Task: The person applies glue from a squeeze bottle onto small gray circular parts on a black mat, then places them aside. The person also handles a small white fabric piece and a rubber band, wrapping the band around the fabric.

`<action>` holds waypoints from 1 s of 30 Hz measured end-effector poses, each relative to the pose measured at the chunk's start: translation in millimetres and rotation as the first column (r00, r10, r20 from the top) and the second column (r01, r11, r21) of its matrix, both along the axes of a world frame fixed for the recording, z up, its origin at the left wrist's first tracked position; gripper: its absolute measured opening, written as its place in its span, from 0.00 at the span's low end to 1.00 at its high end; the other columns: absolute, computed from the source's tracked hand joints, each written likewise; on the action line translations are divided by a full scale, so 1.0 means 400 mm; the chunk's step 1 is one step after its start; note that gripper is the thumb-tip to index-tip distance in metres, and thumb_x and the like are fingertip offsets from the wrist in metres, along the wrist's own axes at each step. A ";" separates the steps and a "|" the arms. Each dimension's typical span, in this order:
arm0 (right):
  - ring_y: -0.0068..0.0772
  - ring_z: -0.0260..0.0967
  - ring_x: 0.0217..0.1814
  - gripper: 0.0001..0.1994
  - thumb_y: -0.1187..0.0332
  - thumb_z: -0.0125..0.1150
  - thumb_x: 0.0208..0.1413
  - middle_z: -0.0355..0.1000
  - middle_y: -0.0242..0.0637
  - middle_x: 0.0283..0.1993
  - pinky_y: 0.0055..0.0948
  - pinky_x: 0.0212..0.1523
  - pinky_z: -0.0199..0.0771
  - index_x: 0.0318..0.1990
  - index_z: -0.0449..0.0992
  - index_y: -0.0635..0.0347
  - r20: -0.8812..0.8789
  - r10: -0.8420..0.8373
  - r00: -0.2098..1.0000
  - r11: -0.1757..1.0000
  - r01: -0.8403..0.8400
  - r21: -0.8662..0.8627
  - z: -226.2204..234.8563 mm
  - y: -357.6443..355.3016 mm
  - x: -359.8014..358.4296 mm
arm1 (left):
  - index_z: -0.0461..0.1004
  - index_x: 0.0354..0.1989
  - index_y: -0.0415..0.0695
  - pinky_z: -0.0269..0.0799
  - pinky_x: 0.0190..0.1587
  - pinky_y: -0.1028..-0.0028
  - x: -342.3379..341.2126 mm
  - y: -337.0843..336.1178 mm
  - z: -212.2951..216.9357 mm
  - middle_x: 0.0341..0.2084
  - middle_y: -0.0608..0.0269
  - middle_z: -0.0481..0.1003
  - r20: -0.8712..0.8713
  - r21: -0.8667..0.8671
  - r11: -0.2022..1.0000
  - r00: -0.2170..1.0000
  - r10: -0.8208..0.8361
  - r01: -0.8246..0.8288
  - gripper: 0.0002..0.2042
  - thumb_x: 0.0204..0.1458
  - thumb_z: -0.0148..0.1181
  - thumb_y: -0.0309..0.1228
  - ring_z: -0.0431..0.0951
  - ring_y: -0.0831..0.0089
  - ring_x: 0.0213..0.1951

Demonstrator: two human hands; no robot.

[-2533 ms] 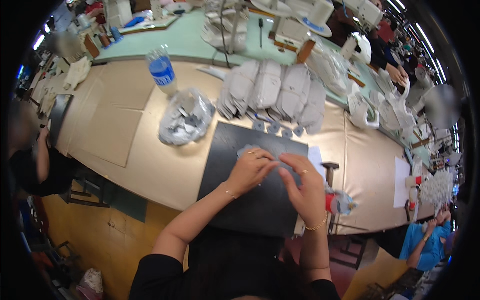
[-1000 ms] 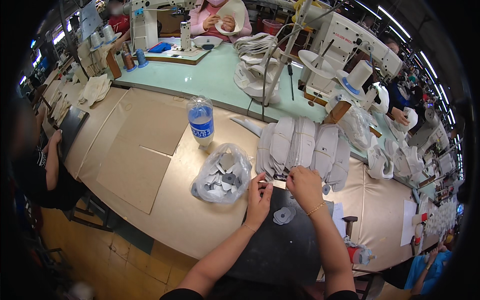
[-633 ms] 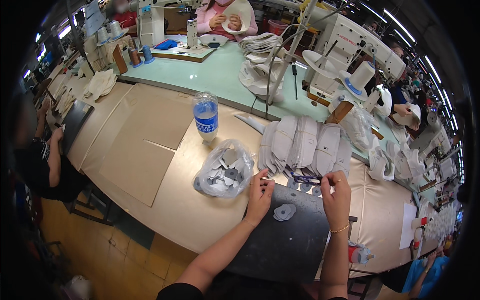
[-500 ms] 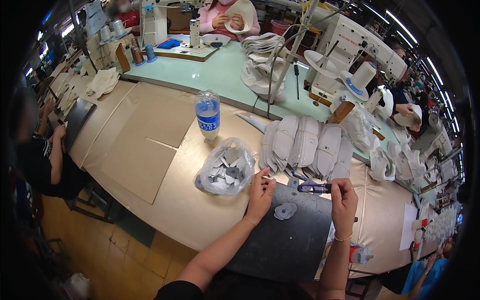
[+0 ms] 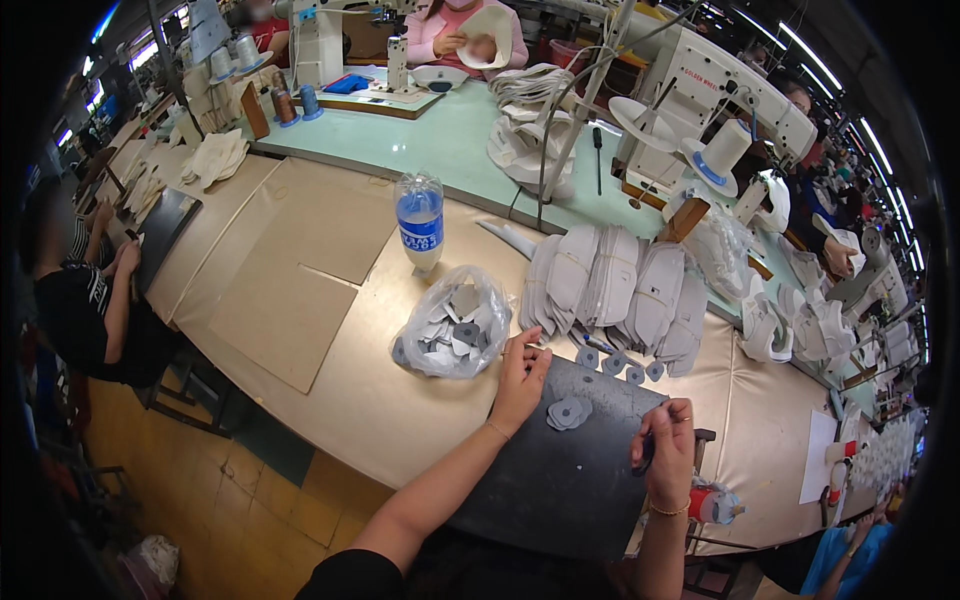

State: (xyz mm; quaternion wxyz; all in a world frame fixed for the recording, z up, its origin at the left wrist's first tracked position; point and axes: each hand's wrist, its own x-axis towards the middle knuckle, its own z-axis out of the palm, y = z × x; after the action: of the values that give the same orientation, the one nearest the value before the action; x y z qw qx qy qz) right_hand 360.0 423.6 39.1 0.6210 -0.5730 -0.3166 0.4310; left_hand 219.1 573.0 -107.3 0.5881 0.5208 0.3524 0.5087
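Observation:
My left hand [image 5: 520, 378] is over the far left edge of a black board [image 5: 560, 490], beside a clear plastic bag [image 5: 420, 365] of grey and white cut pieces. Its fingers are bent toward the thumb; whatever they pinch is too small to make out. My right hand [image 5: 668, 455], above the board's right side, is closed around a dark slim tool [image 5: 642, 455], mostly hidden by the fingers. Between the hands, a small pile of rounded grey pieces [image 5: 568, 413] rests on the board. Several more grey pieces [image 5: 612, 364] with dark round centres lie along its far edge.
Banded stacks of grey pieces [image 5: 610, 275] stand beyond the board, a pen [image 5: 598, 343] in front. A bottle with a blue label [image 5: 420, 222] stands behind the bag. Another bottle [image 5: 712, 503] lies right. Sewing machines [image 5: 720, 85] and co-workers [image 5: 468, 45] are across the table.
My right hand has drawn back toward me and left with the dark tool, which pointed left over the grey pieces before. My left hand has hardly moved.

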 end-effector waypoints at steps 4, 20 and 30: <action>0.13 0.61 0.17 0.09 0.66 0.63 0.57 0.67 0.27 0.23 0.15 0.17 0.57 0.33 0.71 0.61 0.112 0.118 0.987 0.957 -0.083 -0.277 -0.040 -0.042 -0.031 | 0.60 0.59 0.39 0.66 0.42 0.83 0.002 0.001 -0.002 0.50 0.61 0.64 0.008 -0.010 1.000 1.000 -0.009 0.009 0.21 0.60 0.55 0.31 0.67 0.83 0.39; 0.17 0.67 0.20 0.12 0.62 0.69 0.51 0.73 0.32 0.19 0.21 0.24 0.66 0.31 0.80 0.62 0.381 0.414 0.827 0.828 -0.167 -0.535 -0.104 -0.108 -0.102 | 0.62 0.58 0.38 0.68 0.45 0.76 0.001 0.000 0.004 0.47 0.57 0.65 0.017 -0.017 1.000 1.000 -0.002 0.002 0.20 0.59 0.54 0.32 0.71 0.75 0.41; 0.30 0.72 0.29 0.08 0.67 0.65 0.52 0.75 0.37 0.35 0.26 0.31 0.70 0.37 0.79 0.60 0.583 0.522 0.622 0.844 -0.281 -0.457 -0.098 -0.109 -0.114 | 0.62 0.57 0.38 0.68 0.45 0.77 0.001 0.001 -0.001 0.47 0.57 0.66 0.027 0.002 1.000 1.000 -0.013 0.013 0.19 0.59 0.54 0.32 0.71 0.76 0.41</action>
State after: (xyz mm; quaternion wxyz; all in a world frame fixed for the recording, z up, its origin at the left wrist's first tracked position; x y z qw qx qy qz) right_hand 314.3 380.0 -0.2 0.2417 -0.6968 -0.5704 0.3617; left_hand 219.4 573.5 -107.6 0.5956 0.5168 0.3407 0.5120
